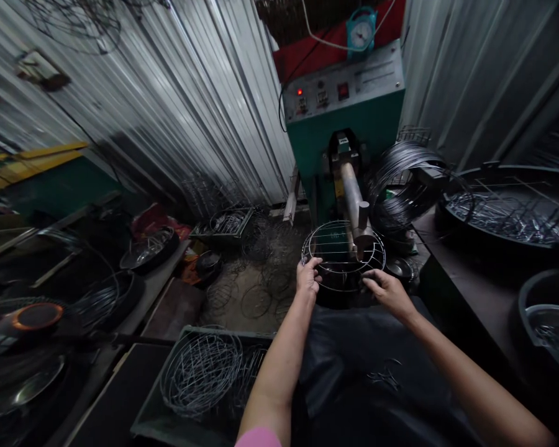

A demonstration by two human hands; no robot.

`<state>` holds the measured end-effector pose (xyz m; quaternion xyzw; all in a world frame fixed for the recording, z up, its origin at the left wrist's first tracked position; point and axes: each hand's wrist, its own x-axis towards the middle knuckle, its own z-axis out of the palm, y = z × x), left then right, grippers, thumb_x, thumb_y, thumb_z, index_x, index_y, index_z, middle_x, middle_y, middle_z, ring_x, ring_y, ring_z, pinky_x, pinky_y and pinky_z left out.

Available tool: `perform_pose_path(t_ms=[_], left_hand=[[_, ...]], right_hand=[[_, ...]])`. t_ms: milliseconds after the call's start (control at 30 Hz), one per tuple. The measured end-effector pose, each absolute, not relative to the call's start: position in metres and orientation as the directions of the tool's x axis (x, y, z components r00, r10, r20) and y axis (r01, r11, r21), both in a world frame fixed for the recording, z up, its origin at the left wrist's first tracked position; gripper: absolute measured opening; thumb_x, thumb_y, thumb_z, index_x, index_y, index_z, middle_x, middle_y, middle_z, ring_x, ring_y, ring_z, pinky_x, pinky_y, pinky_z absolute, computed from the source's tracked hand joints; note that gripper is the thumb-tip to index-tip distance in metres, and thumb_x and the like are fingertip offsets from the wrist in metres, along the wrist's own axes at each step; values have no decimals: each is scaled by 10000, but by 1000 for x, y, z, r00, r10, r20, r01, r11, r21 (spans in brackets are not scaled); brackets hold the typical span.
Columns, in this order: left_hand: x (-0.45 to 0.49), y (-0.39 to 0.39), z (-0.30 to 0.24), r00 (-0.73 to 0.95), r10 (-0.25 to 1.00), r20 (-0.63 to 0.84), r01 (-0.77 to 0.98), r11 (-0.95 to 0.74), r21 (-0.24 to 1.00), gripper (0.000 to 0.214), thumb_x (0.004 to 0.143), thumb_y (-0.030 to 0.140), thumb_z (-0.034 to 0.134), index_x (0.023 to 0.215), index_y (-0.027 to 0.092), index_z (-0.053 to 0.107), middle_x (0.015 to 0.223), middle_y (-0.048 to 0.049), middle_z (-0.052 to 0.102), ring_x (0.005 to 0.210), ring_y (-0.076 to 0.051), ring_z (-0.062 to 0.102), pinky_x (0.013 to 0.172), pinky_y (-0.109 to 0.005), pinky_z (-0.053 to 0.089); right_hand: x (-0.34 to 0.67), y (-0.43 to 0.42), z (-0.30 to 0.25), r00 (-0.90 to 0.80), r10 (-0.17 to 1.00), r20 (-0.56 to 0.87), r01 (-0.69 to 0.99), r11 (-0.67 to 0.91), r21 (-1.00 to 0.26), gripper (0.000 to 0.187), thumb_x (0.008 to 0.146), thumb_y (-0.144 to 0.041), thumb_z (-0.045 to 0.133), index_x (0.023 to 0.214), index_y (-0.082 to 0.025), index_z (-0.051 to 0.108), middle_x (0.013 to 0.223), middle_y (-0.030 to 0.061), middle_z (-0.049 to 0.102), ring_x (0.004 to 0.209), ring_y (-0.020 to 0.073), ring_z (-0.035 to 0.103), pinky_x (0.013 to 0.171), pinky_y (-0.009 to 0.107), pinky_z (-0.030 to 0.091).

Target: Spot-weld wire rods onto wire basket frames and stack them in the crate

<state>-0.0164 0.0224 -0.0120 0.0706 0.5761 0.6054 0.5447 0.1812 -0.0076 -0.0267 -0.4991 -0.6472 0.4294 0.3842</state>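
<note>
A round wire rack (328, 253) with a double rim and several parallel cross wires is held level at the machine. My left hand (309, 276) is closed on its left front rim, thumb on top. Close to the right front rim, my right hand (386, 289) is pinched; whatever lies between its fingertips is too small to make out. The machine's metal arm (354, 195) reaches over the rack, and its electrode tip (359, 253) comes down among the wires at the right side. Several short bent wire pieces (386, 376) lie on the black apron (345, 347) over my lap.
The green machine (302, 146) has a lit red lamp; a teal clock (360, 32) sits above. Coiled wire (400, 186) stands right, beside a large black pan (512, 239) of wire pieces. A green crate (153, 413) of round wire racks is at left. Wire rings (256, 301) cover the floor.
</note>
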Motion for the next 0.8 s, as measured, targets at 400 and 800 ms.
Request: perform_pose_path(t_ms=[400,800], left_hand=[[-10,14,-12,-469,765,-442,-531,156,833,480,460,216,773,826,196,464,591,84,436,395,-8,314,356,-139,168],[-7,27,-13,-470,746,-472,-568,153,808,463,454,199,770,765,192,428,593,75,429,399,-20,325,347,-148,156]], right_hand=[[182,-12,-28,-145,983,110,241,143,-960,284,776,-459,518,860,-196,583,685,33,669,632,188,636,618,297,487],[182,3,-26,-110,979,173,250,196,-948,304,772,-464,522,848,-176,586,653,36,667,614,187,636,632,309,503]])
